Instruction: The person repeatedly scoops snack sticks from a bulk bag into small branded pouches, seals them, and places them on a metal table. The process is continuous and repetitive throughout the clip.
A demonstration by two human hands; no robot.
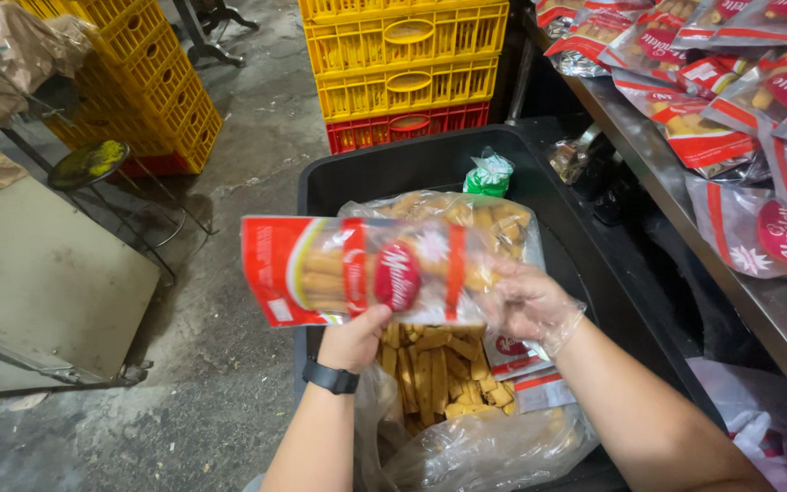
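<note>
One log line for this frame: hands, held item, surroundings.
left hand: grips red-and-clear biscuit packet bottom edge | right hand: clear glove, inside packet's open end | below: clear bag of loose biscuits in black bin

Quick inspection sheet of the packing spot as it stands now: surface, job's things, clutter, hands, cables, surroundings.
Surface: steel table at right, carrying filled red-and-clear packets.
Job's things: red-and-clear biscuit packet held sideways over a black bin; the bin holds a clear bag of loose finger biscuits.
Clutter: green-and-white wrapper at the bin's far edge; flat empty packets beside the biscuits.
Hands: left hand, bare with a black wristband, grips the packet's lower edge; right hand, in a clear glove, is at the packet's open end.
Cables: nothing seen.
Surroundings: yellow and red crates stacked behind; round stool and concrete floor at left.
</note>
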